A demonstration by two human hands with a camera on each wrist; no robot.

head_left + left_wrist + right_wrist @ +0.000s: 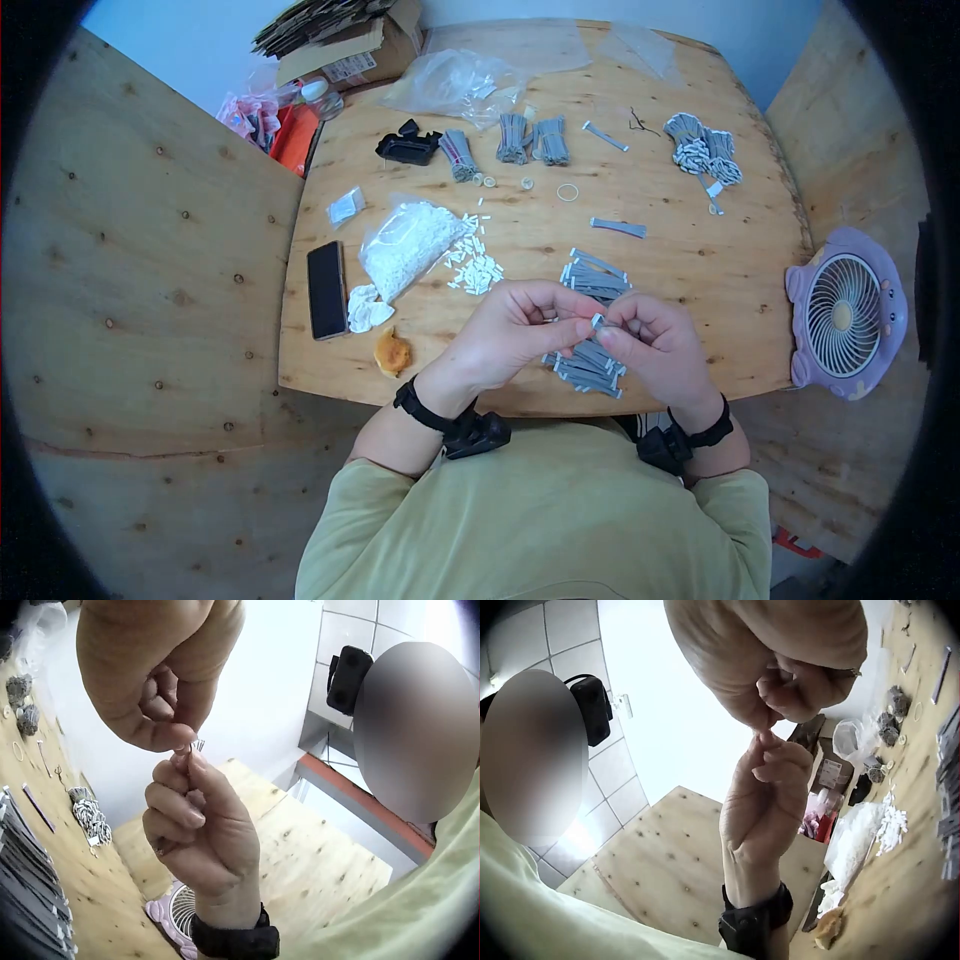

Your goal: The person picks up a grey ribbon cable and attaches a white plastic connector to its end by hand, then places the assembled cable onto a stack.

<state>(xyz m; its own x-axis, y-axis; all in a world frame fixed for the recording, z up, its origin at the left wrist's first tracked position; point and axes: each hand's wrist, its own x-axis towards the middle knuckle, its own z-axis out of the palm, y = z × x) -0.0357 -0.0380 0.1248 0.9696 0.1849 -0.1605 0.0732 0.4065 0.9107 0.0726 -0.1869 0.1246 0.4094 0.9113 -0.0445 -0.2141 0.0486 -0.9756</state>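
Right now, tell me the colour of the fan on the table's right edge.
The fan is pale purple with a white grille, clearest in the head view.

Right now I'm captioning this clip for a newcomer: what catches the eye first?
The left hand and right hand meet at the near table edge, pinching a small grey strip. Beneath them lies a pile of grey strips; a bag of white pieces sits left, a purple fan right.

A plywood table [700,260] is standing between plywood panels [130,300], under a pale wall [180,40]. White tiles [570,645] are covering the wall behind. Bright, even light is falling across the wood.
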